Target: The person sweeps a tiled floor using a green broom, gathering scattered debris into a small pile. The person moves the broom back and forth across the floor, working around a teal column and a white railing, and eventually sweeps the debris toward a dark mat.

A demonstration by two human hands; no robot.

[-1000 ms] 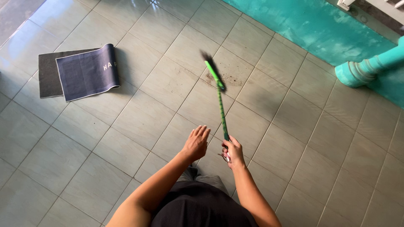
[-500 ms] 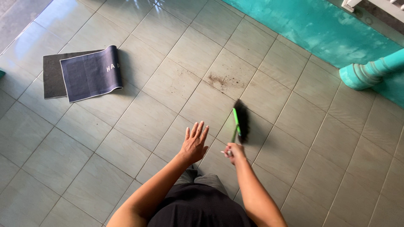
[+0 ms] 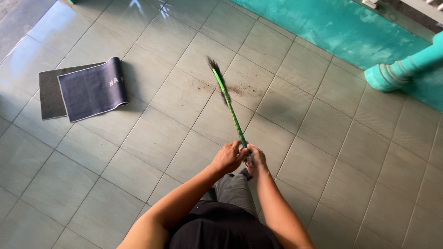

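Observation:
I hold a green-handled broom with both hands at its near end. My left hand and my right hand close together around the handle. The dark bristle head points away from me and reaches the tiled floor next to a patch of dark dirt. My arms and dark clothing fill the bottom of the view.
A dark blue doormat, partly folded over its grey underside, lies on the pale floor tiles at the left. A teal painted strip and a teal pillar base run along the upper right.
The broom swung from close by my right side out to the far left of the dirt. My left hand, open and free before, has closed on the handle.

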